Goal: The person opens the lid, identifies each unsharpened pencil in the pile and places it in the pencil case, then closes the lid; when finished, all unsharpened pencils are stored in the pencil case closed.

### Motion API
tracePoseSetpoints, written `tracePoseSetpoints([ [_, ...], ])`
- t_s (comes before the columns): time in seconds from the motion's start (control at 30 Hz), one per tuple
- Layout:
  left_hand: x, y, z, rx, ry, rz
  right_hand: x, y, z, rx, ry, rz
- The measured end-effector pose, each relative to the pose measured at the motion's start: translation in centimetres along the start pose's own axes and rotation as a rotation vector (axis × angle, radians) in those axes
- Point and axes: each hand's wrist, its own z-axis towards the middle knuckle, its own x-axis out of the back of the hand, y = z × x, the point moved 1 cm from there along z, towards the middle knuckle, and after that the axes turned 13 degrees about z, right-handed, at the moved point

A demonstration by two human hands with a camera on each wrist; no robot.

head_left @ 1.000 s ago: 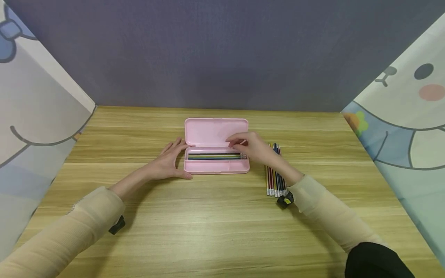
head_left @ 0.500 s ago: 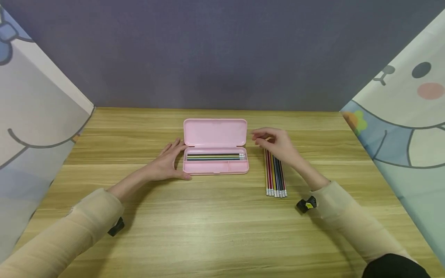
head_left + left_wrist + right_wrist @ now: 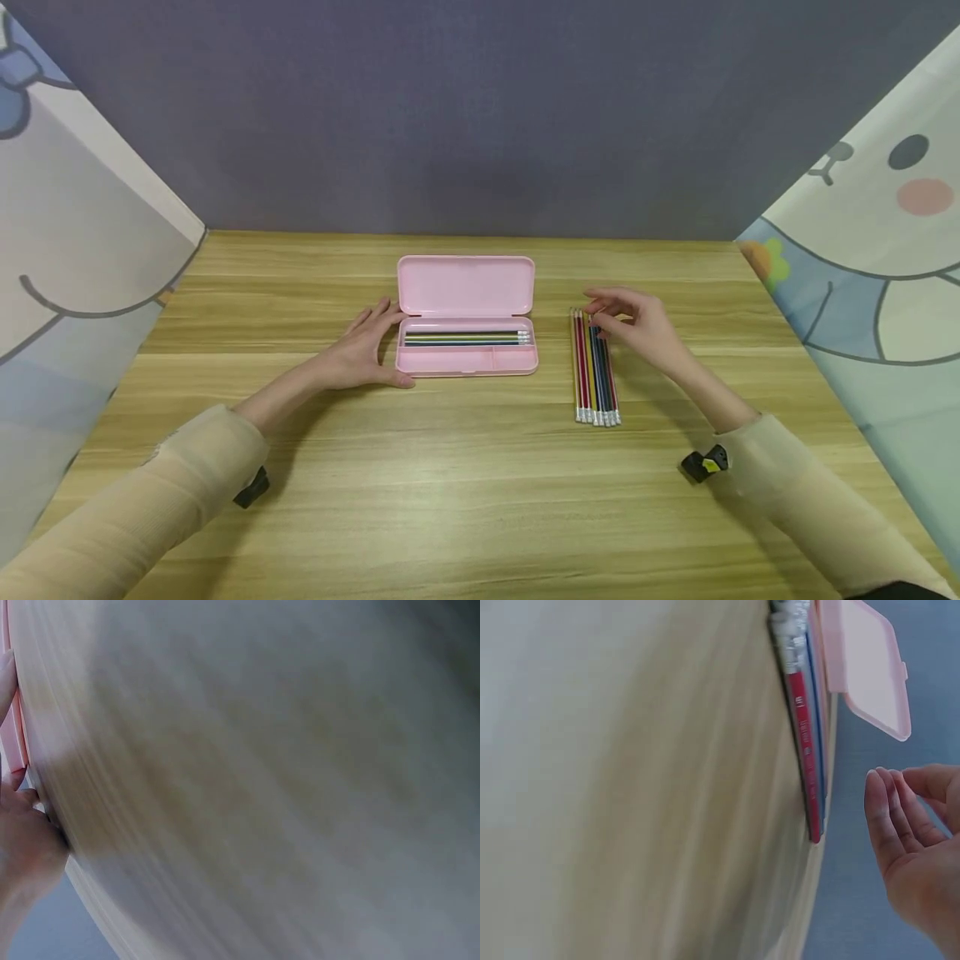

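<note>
A pink pencil case [image 3: 447, 360] lies with its lid [image 3: 466, 285] raised at the back. Several pencils [image 3: 467, 338] lie lengthwise in its rear compartment, eraser ends to the right. At the case's left end, my left hand [image 3: 360, 350] spreads its fingers, thumb along the front corner and index finger at the hinge side. My right hand [image 3: 637, 325] hovers over the far ends of a row of loose pencils [image 3: 595, 375], fingers loosely bent with nothing between them. In the right wrist view, a gap shows between my fingertips [image 3: 875, 776] and a red pencil [image 3: 804, 742].
The wooden table [image 3: 450, 483] carries the case at its middle and the loose pencils to the right, ferrules toward me. A dark grey panel [image 3: 472, 117] stands along the back edge, with cartoon-printed panels [image 3: 862, 275] on both sides.
My right hand has moved right, from above the case to over the loose pencils. My left hand has stayed at the case's left end.
</note>
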Motion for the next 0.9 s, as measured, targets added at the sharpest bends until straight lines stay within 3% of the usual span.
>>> tracePoseSetpoints([
  [0.4,0.1,0.2,0.0,0.000,0.008,0.000,0.9,1.0,-2.7,-0.067,0.006,-0.075],
  [0.9,0.0,-0.1,0.1,0.000,-0.004,0.000,-0.4,0.1,-4.7,-0.194,0.023,-0.055],
])
